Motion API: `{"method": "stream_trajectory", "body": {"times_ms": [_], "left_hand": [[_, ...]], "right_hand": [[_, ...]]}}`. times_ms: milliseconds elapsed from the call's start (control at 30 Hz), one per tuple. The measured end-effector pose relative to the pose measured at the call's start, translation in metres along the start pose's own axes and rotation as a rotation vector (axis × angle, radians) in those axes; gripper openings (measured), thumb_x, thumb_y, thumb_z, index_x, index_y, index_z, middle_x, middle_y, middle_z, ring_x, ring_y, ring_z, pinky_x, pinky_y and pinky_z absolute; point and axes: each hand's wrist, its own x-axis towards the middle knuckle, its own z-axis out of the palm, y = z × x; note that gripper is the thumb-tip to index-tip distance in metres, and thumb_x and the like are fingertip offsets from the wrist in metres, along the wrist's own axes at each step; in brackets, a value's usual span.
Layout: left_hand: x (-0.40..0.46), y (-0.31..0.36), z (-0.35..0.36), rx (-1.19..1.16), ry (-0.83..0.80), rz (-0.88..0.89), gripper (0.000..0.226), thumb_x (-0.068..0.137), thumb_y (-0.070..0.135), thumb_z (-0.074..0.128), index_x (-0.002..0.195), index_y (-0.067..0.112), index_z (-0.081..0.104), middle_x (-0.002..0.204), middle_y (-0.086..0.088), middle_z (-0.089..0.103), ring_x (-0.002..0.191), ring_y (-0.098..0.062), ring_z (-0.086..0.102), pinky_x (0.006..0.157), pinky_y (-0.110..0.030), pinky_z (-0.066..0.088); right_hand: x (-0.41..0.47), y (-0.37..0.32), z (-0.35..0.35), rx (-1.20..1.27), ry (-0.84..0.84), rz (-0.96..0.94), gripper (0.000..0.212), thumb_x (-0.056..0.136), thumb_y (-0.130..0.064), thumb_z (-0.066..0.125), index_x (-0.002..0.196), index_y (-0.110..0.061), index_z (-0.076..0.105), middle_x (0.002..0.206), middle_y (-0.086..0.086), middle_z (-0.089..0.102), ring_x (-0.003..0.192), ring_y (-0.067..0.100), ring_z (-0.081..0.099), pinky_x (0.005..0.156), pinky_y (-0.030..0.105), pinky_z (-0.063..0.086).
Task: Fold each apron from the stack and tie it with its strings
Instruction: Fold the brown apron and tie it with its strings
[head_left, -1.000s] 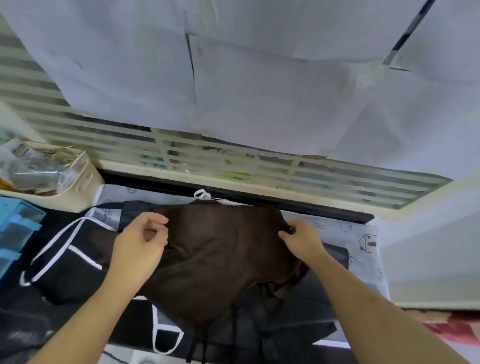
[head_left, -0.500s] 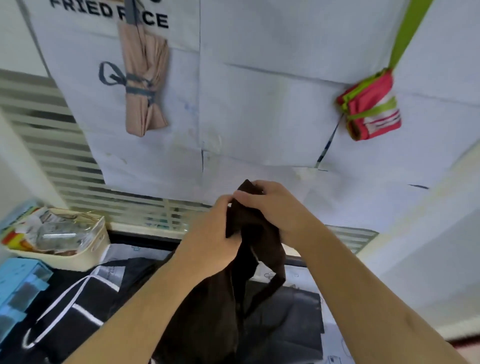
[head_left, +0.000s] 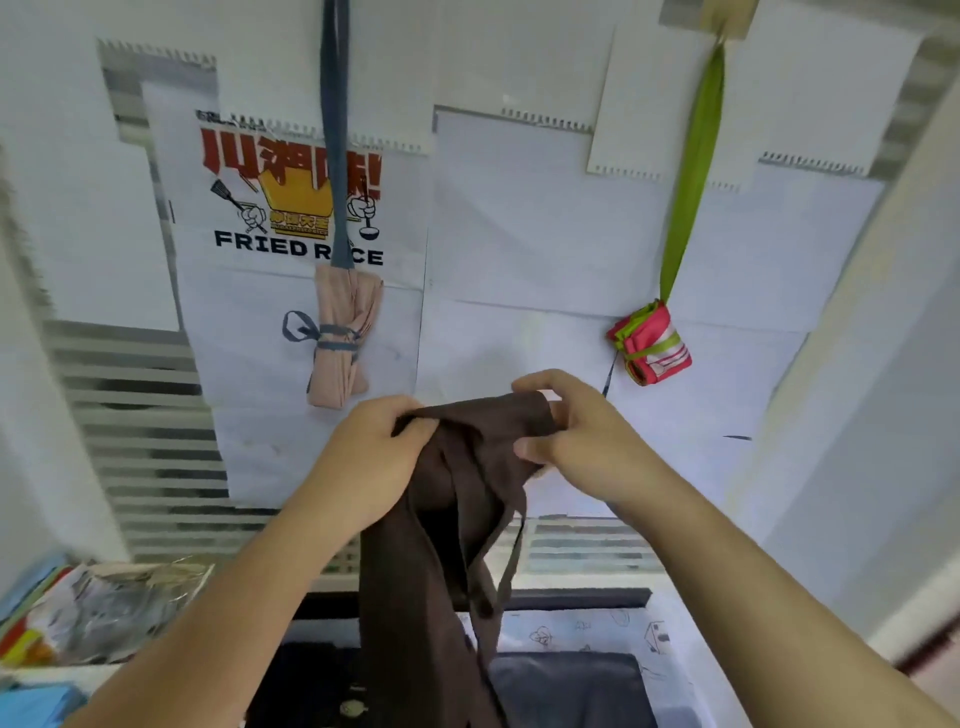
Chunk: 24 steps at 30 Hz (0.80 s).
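A dark brown apron hangs in the air in front of me, lifted off the table. My left hand grips its top edge on the left. My right hand pinches the same edge on the right, with a short span of cloth stretched between the two hands. A brown strap loops down below my right hand. More dark aprons lie stacked on the table underneath. On the wall hang two folded, tied aprons: a beige one on a blue-grey strap and a pink-and-green one on a green strap.
A cream basket full of plastic wrappers stands at the left. A blue item lies at the lower left corner. A patterned white cloth covers the table. White paper sheets and a "FRIED RICE" poster cover the wall.
The brown apron went from lying on the stack to hanging in the air. Both hands rose with it, came together at its top edge, then spread slightly apart. My view tilted upward.
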Motion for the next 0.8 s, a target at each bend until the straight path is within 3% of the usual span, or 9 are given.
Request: {"method": "stream_trajectory", "body": {"times_ms": [133,233,333,433,567,633,700,767,800], "left_hand": [[-0.01,-0.002,-0.021,0.11,-0.173,0.002,0.021,0.091,0.06,0.069,0.094,0.039,0.073,0.09,0.023,0.074,0.085,0.001,0.07,0.081,-0.027,0.055],[-0.017,0.002,-0.026,0.309,-0.286,0.049,0.038,0.077,0.071,0.076,0.103,0.046,0.066,0.093,0.027,0.072,0.085,0.005,0.069,0.078,-0.026,0.058],[-0.019,0.018,-0.018,0.382,-0.212,0.158,0.027,0.087,0.056,0.074,0.108,0.047,0.059,0.085,0.019,0.071,0.075,0.001,0.068,0.068,-0.029,0.059],[-0.017,0.037,-0.01,0.225,-0.087,0.23,0.013,0.099,0.035,0.064,0.11,0.041,0.062,0.084,0.012,0.072,0.076,-0.006,0.069,0.072,-0.037,0.062],[-0.008,0.051,-0.015,0.037,0.03,0.173,0.024,0.103,0.018,0.056,0.096,0.035,0.07,0.077,0.006,0.073,0.073,-0.016,0.07,0.069,-0.036,0.058],[-0.004,0.055,-0.019,-0.04,0.073,0.113,0.031,0.106,0.016,0.051,0.097,0.033,0.076,0.082,0.007,0.075,0.081,-0.014,0.07,0.074,-0.03,0.056],[0.002,0.055,-0.022,-0.035,0.104,0.09,0.031,0.108,0.022,0.05,0.1,0.028,0.079,0.089,0.003,0.077,0.088,-0.016,0.07,0.084,-0.034,0.056],[0.007,0.056,-0.023,-0.013,0.115,0.065,0.032,0.108,0.03,0.051,0.103,0.015,0.079,0.095,-0.01,0.076,0.092,-0.024,0.07,0.083,-0.037,0.055],[0.01,0.057,-0.023,-0.028,0.121,0.047,0.036,0.107,0.033,0.053,0.104,0.007,0.078,0.098,-0.018,0.074,0.094,-0.031,0.07,0.08,-0.036,0.053]], "right_hand": [[-0.008,-0.022,-0.015,0.367,0.109,0.068,0.03,0.101,0.006,0.053,0.122,-0.012,0.067,0.098,0.016,0.075,0.079,0.025,0.073,0.065,0.035,0.061],[-0.008,-0.038,-0.008,0.386,0.197,0.063,0.028,0.105,-0.002,0.047,0.121,-0.011,0.067,0.088,0.013,0.064,0.069,0.018,0.065,0.053,0.028,0.055],[-0.004,-0.058,0.01,0.361,0.12,0.023,0.016,0.106,-0.017,0.058,0.117,-0.012,0.068,0.081,0.009,0.062,0.069,0.023,0.063,0.066,0.038,0.052],[-0.003,-0.073,0.02,0.334,-0.079,-0.071,0.036,0.091,-0.027,0.082,0.121,-0.015,0.067,0.084,0.008,0.069,0.082,0.026,0.07,0.084,0.042,0.056],[0.003,-0.071,0.002,0.12,-0.209,-0.13,0.057,0.081,-0.002,0.086,0.128,-0.024,0.062,0.094,0.006,0.077,0.09,0.021,0.074,0.093,0.038,0.059],[0.007,-0.065,-0.009,-0.092,-0.115,-0.086,0.052,0.084,-0.004,0.082,0.123,-0.031,0.062,0.099,0.007,0.078,0.094,0.023,0.075,0.09,0.04,0.059],[0.014,-0.057,-0.02,-0.238,-0.039,-0.064,0.033,0.088,-0.01,0.077,0.113,-0.032,0.069,0.096,0.003,0.076,0.087,0.021,0.07,0.075,0.034,0.057],[0.021,-0.05,-0.037,-0.259,-0.029,-0.027,0.018,0.089,-0.009,0.072,0.094,-0.025,0.08,0.084,-0.003,0.073,0.073,0.018,0.059,0.063,0.029,0.048],[0.027,-0.046,-0.046,-0.233,-0.009,-0.003,0.021,0.088,-0.006,0.069,0.088,-0.023,0.082,0.079,-0.004,0.073,0.07,0.018,0.056,0.061,0.03,0.047]]}}
